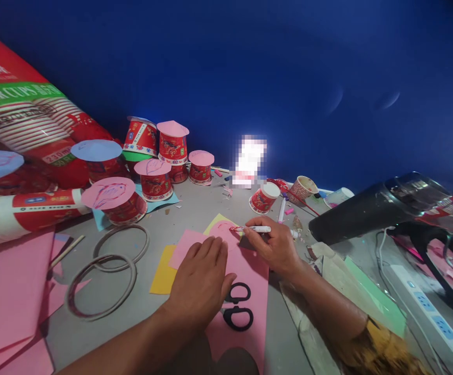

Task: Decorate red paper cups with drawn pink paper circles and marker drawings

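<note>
My right hand [275, 245] is closed around a white marker [258, 229], whose red tip touches the upper part of a pink paper sheet [255, 281]. Short red marks and part of a curved outline show near the tip. Flat on the paper lies my left hand [201, 276], fingers stretched out and close together, holding nothing. Black-handled scissors [239, 319] rest beside its thumb, their blades hidden beneath the hand. A yellow sheet [162, 273] sticks out from under the paper on the left. Just beyond the marker an upside-down red paper cup [264, 198] stands alone.
Several red cups topped with paper discs, one pink disc [108, 192] nearest, stand at left. Two tape rings [121, 286] and folded pink paper [11, 291] lie before them. At right are a black tumbler [351, 213] and a power strip [425, 307].
</note>
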Demonstrator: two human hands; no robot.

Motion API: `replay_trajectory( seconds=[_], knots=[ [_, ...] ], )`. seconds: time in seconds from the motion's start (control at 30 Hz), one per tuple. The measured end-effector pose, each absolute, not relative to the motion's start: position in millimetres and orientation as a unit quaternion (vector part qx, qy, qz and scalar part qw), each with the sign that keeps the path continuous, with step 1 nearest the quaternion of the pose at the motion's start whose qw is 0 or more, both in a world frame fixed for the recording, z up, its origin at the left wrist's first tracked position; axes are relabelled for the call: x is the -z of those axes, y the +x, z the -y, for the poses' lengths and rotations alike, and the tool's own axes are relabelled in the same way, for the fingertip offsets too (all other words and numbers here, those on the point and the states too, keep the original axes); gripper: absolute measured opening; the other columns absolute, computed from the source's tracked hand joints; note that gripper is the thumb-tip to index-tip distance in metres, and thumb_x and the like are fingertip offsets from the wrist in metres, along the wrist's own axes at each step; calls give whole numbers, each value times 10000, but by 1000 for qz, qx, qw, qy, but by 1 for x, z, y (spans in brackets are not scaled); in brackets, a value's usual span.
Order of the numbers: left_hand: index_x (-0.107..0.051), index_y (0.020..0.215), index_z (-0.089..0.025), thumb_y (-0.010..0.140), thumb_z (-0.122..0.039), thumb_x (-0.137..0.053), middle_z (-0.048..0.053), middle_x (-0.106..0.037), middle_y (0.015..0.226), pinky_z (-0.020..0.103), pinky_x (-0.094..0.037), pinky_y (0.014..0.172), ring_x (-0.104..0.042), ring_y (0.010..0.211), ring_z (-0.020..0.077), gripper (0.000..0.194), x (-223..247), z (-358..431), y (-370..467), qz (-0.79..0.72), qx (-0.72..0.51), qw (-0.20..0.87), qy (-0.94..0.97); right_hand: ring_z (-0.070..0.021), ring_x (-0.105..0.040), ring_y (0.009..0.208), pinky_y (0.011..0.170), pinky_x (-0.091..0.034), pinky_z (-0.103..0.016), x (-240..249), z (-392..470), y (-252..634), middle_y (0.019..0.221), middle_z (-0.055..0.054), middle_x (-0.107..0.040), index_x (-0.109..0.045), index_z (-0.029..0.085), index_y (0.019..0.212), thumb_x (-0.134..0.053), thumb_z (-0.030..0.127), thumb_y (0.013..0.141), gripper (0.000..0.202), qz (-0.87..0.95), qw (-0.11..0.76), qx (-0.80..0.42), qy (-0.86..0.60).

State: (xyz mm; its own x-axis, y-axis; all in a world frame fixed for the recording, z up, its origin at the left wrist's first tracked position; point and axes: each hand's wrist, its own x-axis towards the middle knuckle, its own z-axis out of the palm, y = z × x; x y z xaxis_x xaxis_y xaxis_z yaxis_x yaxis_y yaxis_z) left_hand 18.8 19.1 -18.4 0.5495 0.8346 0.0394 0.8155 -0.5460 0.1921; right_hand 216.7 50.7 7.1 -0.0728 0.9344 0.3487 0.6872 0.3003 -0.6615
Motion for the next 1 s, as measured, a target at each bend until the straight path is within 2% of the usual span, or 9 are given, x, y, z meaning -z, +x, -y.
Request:
replay_trajectory(
  seconds=[0.5,0.77,1.0],
  knots=[
    [-628,1374,-79,995,-360,-587,212,-650,1424,517,-461,1057,-578,1320,375,474,23,-20,18,-465,-81,61,879,-110,-580,504,529,-406,-235,-6,-51,214,679,15,-717,-739,204,876,-647,388,935,214,704,380,-186,-570],
    [-624,1378,-92,992,-366,-593,200,-658,1414,490,-464,1051,-582,1317,360,474,25,-19,17,-463,-88,48,881,-109,-564,491,522,-378,-240,-11,-46,218,628,26,-696,-738,206,844,-633,346,928,194,700,378,-145,-589],
    [-629,1373,-74,1001,-364,-570,210,-655,1418,512,-465,1052,-583,1310,369,475,26,-19,16,-458,-93,40,883,-116,-578,500,533,-393,-241,-9,-47,212,652,12,-714,-738,207,858,-634,407,939,240,705,374,-157,-582]
  ],
)
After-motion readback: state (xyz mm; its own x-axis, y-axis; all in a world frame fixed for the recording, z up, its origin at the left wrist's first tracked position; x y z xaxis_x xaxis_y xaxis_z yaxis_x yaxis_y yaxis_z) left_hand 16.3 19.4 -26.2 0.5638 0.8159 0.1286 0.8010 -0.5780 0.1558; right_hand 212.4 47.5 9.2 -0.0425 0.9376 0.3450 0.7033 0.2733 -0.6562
